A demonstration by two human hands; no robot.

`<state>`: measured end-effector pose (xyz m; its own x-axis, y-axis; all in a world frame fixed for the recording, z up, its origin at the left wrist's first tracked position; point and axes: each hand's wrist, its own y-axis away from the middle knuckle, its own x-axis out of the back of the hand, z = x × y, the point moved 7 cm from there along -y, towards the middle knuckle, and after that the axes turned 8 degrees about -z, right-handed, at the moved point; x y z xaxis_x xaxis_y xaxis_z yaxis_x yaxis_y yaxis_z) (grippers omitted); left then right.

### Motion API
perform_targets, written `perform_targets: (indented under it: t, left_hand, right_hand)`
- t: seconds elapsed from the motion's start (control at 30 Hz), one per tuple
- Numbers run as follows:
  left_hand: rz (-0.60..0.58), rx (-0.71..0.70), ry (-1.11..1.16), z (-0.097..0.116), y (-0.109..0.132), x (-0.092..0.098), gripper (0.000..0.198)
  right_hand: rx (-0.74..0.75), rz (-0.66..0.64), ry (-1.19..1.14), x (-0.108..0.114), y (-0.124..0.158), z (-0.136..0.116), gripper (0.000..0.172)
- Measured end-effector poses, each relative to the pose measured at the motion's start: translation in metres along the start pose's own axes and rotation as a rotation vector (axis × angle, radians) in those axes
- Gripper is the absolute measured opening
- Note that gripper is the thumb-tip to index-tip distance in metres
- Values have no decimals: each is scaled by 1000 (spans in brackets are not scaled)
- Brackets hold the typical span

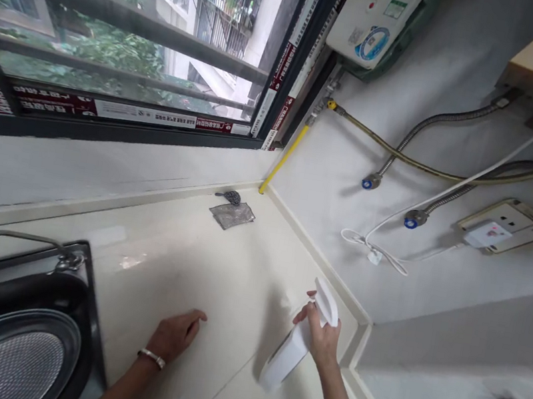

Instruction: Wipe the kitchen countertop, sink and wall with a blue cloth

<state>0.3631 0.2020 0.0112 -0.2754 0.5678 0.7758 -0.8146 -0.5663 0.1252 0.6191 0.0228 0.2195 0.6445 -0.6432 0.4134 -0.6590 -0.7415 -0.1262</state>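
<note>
My right hand (323, 336) is wrapped round the neck of a white spray bottle (286, 359), just under its white spray head. The bottle is tilted over the cream countertop (150, 262), its base toward me and its head toward the wall corner. My left hand (175, 335), with a bracelet at the wrist, is loosely curled above the counter between the sink and the bottle. Nothing shows in its fingers. Farther back, a grey folded cloth (232, 215) lies on the counter, with a dark mesh scrubber (232, 197) at its far edge.
A dark sink (96, 334) with a colander and a curved faucet (3, 233) occupies the left. On the right wall are hoses, a white cord (432, 202) and a socket (507, 227). A yellow pipe (284, 158) rises in the corner to a meter (371, 14) beside the window.
</note>
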Motion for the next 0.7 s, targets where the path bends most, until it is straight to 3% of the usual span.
perform_targets:
  t: [0.13, 0.33, 0.47, 0.53, 0.57, 0.63, 0.7]
  left_hand:
    - [14, -5, 10, 2, 1, -1, 43]
    - [19, 6, 40, 0, 1, 0, 45]
    - [38, 58, 238, 12, 6, -1, 41]
    - [-42, -1, 458, 39, 7, -11, 42]
    - [-107, -65, 565, 60, 7, -17, 54]
    - [-265, -224, 662, 109, 7, -30, 98]
    - [-373, -287, 702, 149, 4, -41, 126]
  right_hand:
    - [-4, 13, 10, 5, -21, -3, 47]
    - [-90, -1, -7, -11, -32, 11, 52]
    - [-144, 15, -73, -16, -31, 17, 52]
    - [-160, 38, -115, -16, -31, 16, 53]
    - [-159, 44, -134, -16, -31, 13, 54]
    - [-132, 45, -176, -15, -33, 5, 55]
    - [-98, 29, -224, -16, -34, -6, 54]
